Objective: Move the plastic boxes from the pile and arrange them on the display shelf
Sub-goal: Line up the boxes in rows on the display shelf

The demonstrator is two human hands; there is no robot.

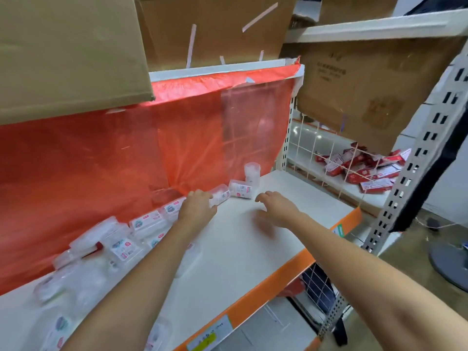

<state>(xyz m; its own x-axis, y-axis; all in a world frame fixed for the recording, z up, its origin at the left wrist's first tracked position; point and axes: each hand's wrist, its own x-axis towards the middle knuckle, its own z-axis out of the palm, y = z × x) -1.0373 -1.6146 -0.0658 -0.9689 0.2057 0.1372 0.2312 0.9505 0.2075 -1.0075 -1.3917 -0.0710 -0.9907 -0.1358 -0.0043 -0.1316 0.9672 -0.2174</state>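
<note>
Two hands over bare shelf (253, 249)

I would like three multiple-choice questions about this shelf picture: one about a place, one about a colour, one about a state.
1. Where is the upright round container?
A. at the back of the shelf, beside the red sheet
B. on the floor
C. on the cardboard box

2. What colour is the shelf's front edge?
A. blue
B. orange
C. black

3. What is the right hand doing?
A. gripping a box
B. pressing the red sheet
C. holding nothing, fingers relaxed over the shelf

Answers: 1 A, it stands by the red sheet. 2 B, the strip is orange. 3 C, nothing is in its fingers; the left hand touches a plastic box.
</note>
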